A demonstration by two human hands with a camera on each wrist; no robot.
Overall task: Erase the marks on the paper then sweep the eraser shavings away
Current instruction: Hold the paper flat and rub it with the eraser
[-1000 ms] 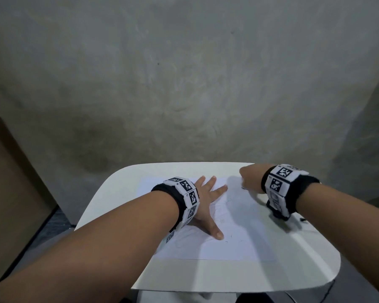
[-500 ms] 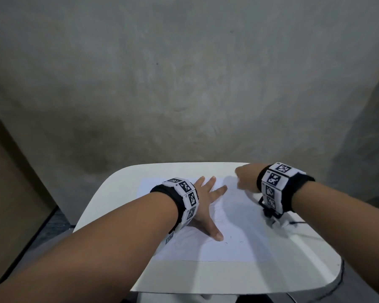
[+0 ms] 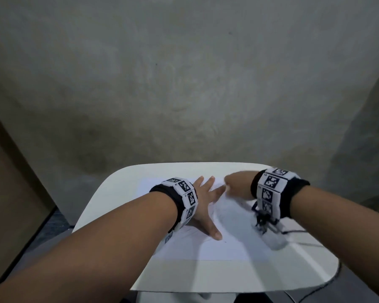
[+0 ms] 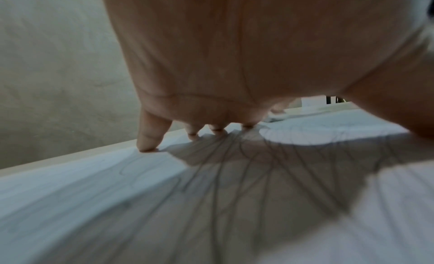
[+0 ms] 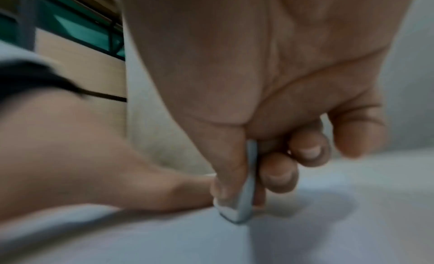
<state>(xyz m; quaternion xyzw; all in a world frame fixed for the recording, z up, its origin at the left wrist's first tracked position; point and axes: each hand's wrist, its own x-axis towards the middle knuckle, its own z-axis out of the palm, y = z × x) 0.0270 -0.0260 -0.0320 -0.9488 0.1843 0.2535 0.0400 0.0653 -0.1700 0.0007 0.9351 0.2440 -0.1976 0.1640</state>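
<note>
A white sheet of paper (image 3: 206, 248) lies on the small white table (image 3: 228, 274). My left hand (image 3: 206, 200) lies flat on the sheet with fingers spread, fingertips (image 4: 148, 143) pressing the paper (image 4: 117, 193) near its far edge. Faint pencil lines (image 4: 223, 166) run under the palm. My right hand (image 3: 234, 186) is at the sheet's far right, close to the left index finger. In the right wrist view its thumb and fingers pinch a thin white eraser (image 5: 241, 205), whose lower corner touches the paper (image 5: 328, 231). Shavings are too small to make out.
The table's rounded far edge (image 3: 195, 166) lies just beyond both hands, with a grey wall (image 3: 184, 84) behind. A dark cable (image 3: 293, 231) trails from the right wrist across the table's right side. A brown panel (image 3: 9, 193) stands to the left.
My right hand has slid left across the far part of the sheet toward the left index finger, holding the eraser. My left hand has stayed flat in place.
</note>
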